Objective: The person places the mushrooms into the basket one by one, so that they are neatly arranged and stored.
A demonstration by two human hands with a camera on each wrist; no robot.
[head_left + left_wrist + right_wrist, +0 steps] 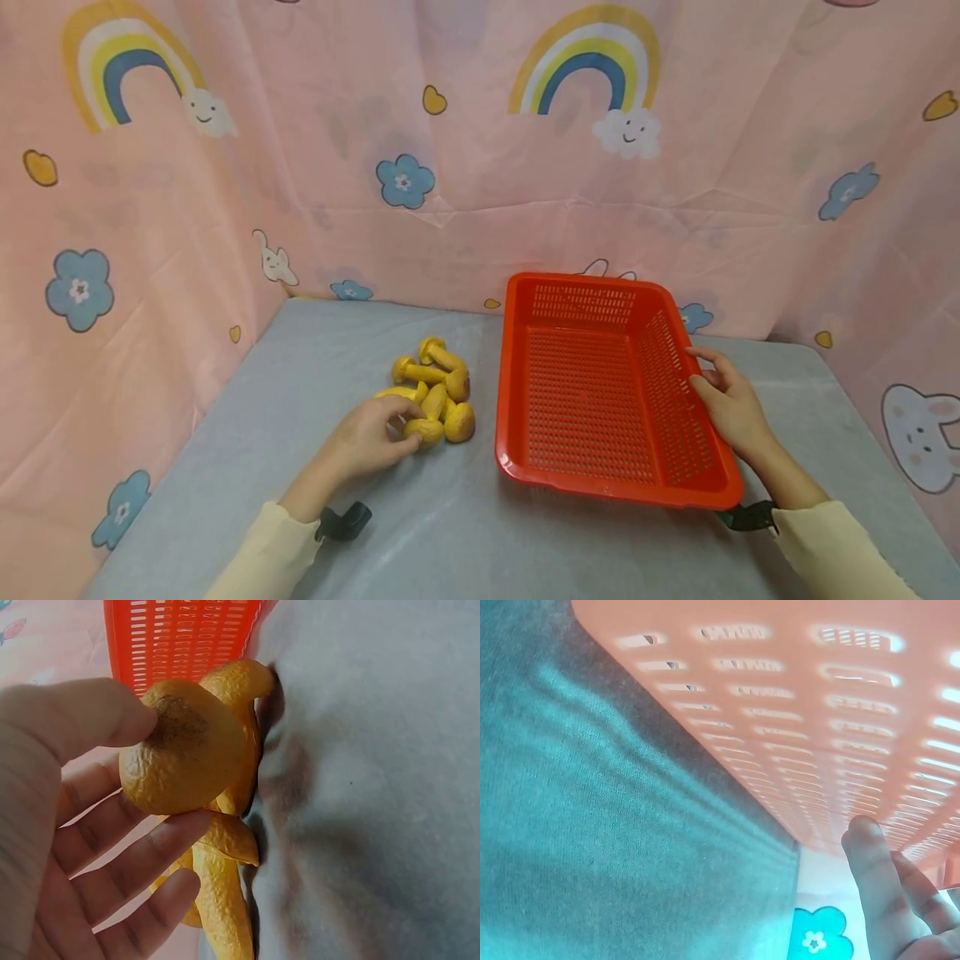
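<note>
Several yellow mushrooms [458, 385] with brown-tinged caps lie in a loose pile on the grey tabletop. My left hand [372, 433] pinches the nearest mushroom [424, 431] by its cap. In the left wrist view, the thumb presses the dark patch on that cap [196, 754], while fingers lie behind and below it; more mushrooms [221, 900] sit just beyond. To the right is a red plastic basket [504, 375] with slotted walls and no contents. My right hand [731, 404] holds its right rim, and fingers [874, 862] touch the outer wall in the right wrist view.
A grey cloth [300, 367] covers the table. Behind it and at both sides hangs a pink curtain [480, 233] printed with rainbows and flowers. The basket's far end stands close to the back curtain. Dark wrist straps [345, 522] show at both cuffs.
</note>
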